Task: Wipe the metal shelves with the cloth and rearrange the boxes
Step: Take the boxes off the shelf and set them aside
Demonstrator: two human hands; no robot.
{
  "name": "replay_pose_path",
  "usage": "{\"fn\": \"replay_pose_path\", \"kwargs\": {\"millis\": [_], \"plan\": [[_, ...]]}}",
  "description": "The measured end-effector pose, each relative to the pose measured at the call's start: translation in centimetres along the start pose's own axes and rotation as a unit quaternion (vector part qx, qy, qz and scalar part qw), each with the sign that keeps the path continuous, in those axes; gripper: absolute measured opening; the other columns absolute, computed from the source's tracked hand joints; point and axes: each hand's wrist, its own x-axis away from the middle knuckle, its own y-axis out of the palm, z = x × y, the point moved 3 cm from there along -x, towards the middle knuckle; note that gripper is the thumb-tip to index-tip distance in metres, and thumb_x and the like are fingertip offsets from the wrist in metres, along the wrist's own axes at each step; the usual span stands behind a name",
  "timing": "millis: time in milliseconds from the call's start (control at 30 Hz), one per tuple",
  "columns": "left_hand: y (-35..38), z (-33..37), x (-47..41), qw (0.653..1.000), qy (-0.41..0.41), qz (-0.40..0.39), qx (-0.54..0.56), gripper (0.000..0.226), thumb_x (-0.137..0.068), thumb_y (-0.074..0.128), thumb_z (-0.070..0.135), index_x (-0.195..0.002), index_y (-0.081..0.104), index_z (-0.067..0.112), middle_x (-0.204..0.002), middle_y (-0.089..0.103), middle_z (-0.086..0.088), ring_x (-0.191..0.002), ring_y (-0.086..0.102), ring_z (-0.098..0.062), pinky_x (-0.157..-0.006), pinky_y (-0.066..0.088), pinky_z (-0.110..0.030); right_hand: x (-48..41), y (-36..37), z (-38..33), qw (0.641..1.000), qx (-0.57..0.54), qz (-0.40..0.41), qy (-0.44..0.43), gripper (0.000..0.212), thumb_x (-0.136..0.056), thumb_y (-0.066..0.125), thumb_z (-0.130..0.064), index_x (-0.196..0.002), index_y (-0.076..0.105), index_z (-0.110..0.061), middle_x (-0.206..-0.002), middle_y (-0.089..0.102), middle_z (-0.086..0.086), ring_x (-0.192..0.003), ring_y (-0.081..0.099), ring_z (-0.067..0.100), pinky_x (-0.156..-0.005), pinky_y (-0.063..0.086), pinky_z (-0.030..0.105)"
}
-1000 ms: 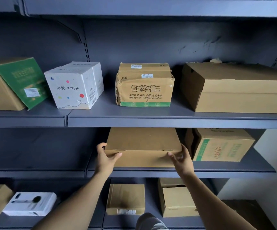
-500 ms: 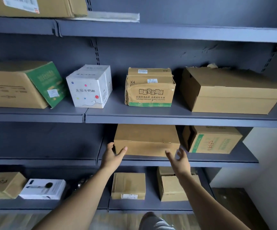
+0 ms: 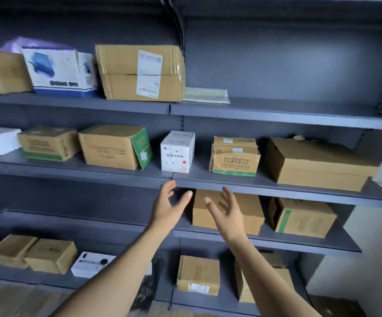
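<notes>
My left hand (image 3: 167,207) and right hand (image 3: 225,213) are both held up with fingers spread, holding nothing. The plain brown box (image 3: 250,210) sits near the front edge of the metal shelf (image 3: 299,244), behind my right hand.

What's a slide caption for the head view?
Left hand and right hand hover open, holding nothing, before a brown box on a grey metal shelf.

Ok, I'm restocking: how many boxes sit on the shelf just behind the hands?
2: a plain brown box partly behind the right hand, and a green-striped box to its right. That hand could hide something smaller.
</notes>
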Motion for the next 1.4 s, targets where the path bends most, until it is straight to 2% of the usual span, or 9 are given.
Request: {"fn": "replay_pose_path", "kwargs": {"millis": [167, 300, 433, 633, 833, 1033, 1200, 1300, 1400], "plan": [[-6.8, 10.7, -2.7, 0.99, 0.133, 0.038, 0.013, 0.047, -0.089, 0.075, 0.031, -0.128, 0.048, 0.034, -0.127, 0.055, 0.023, -0.126, 0.051, -0.005, -0.105, 0.041, -0.025, -1.2, 1.7, -11.8, 0.991, -0.035, -0.005, -0.132, 0.068, -0.089, 0.076, -0.037, -0.148, 0.043, -0.028, -0.142, 0.05, -0.016, -0.126, 0.053, 0.005, -0.106, 0.042, 0.026], [-10.5, 17.4, -4.9, 0.979, 0.196, 0.058, 0.013, 0.059, -0.082, 0.075, 0.052, -0.132, 0.046, 0.039, -0.134, 0.053, 0.023, -0.128, 0.049, -0.001, -0.108, 0.038, -0.029, -3.4, 3.0, -19.0, 0.979, -0.059, -0.005, -0.194, 0.072, -0.087, 0.076, -0.042, -0.149, 0.043, -0.029, -0.144, 0.051, -0.014, -0.129, 0.053, 0.007, -0.109, 0.044, 0.032], [-12.6, 21.4, -8.4, 0.97, 0.228, 0.087, 0.013, 0.054, -0.088, 0.074, 0.038, -0.134, 0.045, 0.034, -0.134, 0.053, 0.019, -0.126, 0.051, -0.001, -0.108, 0.04, -0.03, -6.3, 3.8, -24.0, 0.967, -0.06, 0.002, -0.249, 0.073, -0.086, 0.075, -0.044, -0.15, 0.042, -0.029, -0.144, 0.052, -0.013, -0.128, 0.054, 0.004, -0.1, 0.043, 0.023], [-14.9, 22.1, -16.6, 0.963, 0.241, 0.115, -0.034, 0.062, -0.087, 0.075, 0.04, -0.139, 0.045, 0.026, -0.136, 0.053, 0.016, -0.128, 0.05, -0.005, -0.112, 0.041, -0.039, -13.1, 5.8, -26.9, 0.96, -0.067, 0.007, -0.272, 0.069, -0.088, 0.074, -0.043, -0.148, 0.04, -0.033, -0.145, 0.049, -0.013, -0.127, 0.054, 0.007, -0.103, 0.046, 0.029], [-17.9, 21.1, -25.6, 0.951, 0.238, 0.188, -0.063, 0.068, -0.087, 0.074, 0.045, -0.144, 0.04, 0.027, -0.142, 0.044, 0.015, -0.128, 0.038, -0.002, -0.104, 0.033, -0.026, -21.9, 8.9, -27.1, 0.961, -0.057, 0.023, -0.271, 0.074, -0.086, 0.075, -0.046, -0.15, 0.04, -0.033, -0.147, 0.049, -0.012, -0.129, 0.053, 0.009, -0.11, 0.046, 0.041], [-19.4, 19.8, -32.4, 0.943, 0.209, 0.252, -0.067, 0.08, -0.084, 0.077, 0.045, -0.149, 0.032, 0.032, -0.153, 0.036, 0.005, -0.136, 0.037, -0.014, -0.106, 0.035, -0.032, -30.1, 11.7, -28.3, 0.963, -0.031, 0.051, -0.264, 0.076, -0.088, 0.072, -0.053, -0.153, 0.035, -0.038, -0.156, 0.041, -0.013, -0.14, 0.042, 0.012, -0.116, 0.039, 0.045], [-20.3, 18.8, -35.6, 0.947, 0.181, 0.265, -0.021, 0.084, -0.083, 0.077, 0.047, -0.151, 0.029, 0.034, -0.142, 0.04, 0.014, -0.127, 0.043, -0.01, -0.102, 0.036, -0.03, -33.3, 13.9, -28.2, 0.964, -0.009, 0.043, -0.261, 0.076, -0.089, 0.068, -0.059, -0.154, 0.034, -0.042, -0.155, 0.043, -0.014, -0.141, 0.042, 0.011, -0.118, 0.035, 0.037], [-20.3, 18.2, -36.8, 0.956, 0.164, 0.241, -0.008, 0.078, -0.082, 0.077, 0.048, -0.147, 0.037, 0.032, -0.135, 0.051, 0.011, -0.12, 0.052, -0.013, -0.098, 0.039, -0.028, -33.7, 14.3, -28.1, 0.967, 0.004, 0.04, -0.25, 0.072, -0.091, 0.066, -0.057, -0.154, 0.035, -0.039, -0.153, 0.045, -0.013, -0.14, 0.042, 0.009, -0.11, 0.032, 0.025], [-20.0, 18.2, -37.0, 0.958, 0.176, 0.225, -0.013, 0.075, -0.081, 0.079, 0.046, -0.143, 0.04, 0.029, -0.129, 0.056, 0.008, -0.115, 0.055, -0.013, -0.096, 0.039, -0.026, -33.4, 14.5, -28.1, 0.971, 0.011, 0.045, -0.234, 0.068, -0.093, 0.064, -0.055, -0.153, 0.037, -0.038, -0.148, 0.051, -0.009, -0.135, 0.046, 0.011, -0.106, 0.034, 0.024]]}}
